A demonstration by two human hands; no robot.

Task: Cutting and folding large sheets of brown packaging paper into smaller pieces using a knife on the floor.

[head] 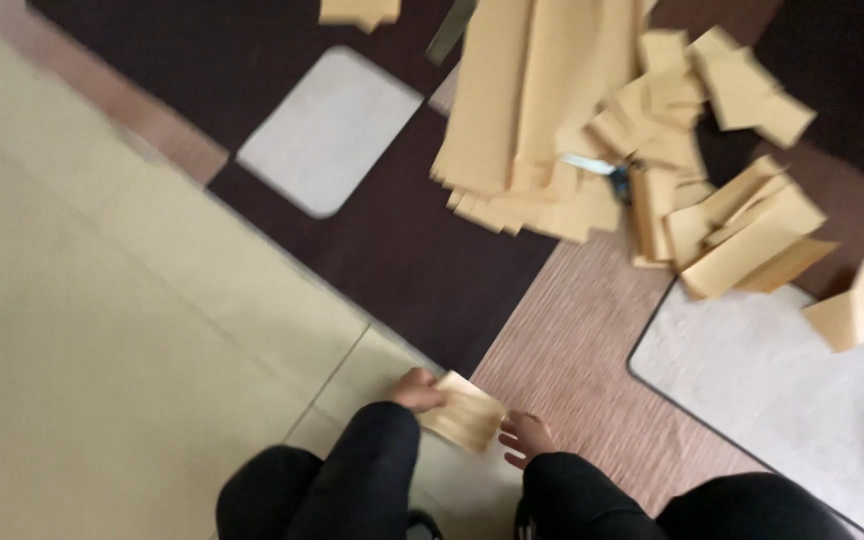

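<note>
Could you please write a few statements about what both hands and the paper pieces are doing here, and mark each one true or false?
1. Both hands touch one small tan paper piece low in the view. True: the left hand is at its left edge, the right hand at its right.
2. The large pile of tan paper strips lies beside the person's knees. False: it lies far from the hands, at the top of the view.
3. The sleeves are black. True.
4. The pale grey rounded square patch is covered with paper. False: it is bare.
5. Scissors with a dark handle lie in the right hand. False: they lie among the strips.
</note>
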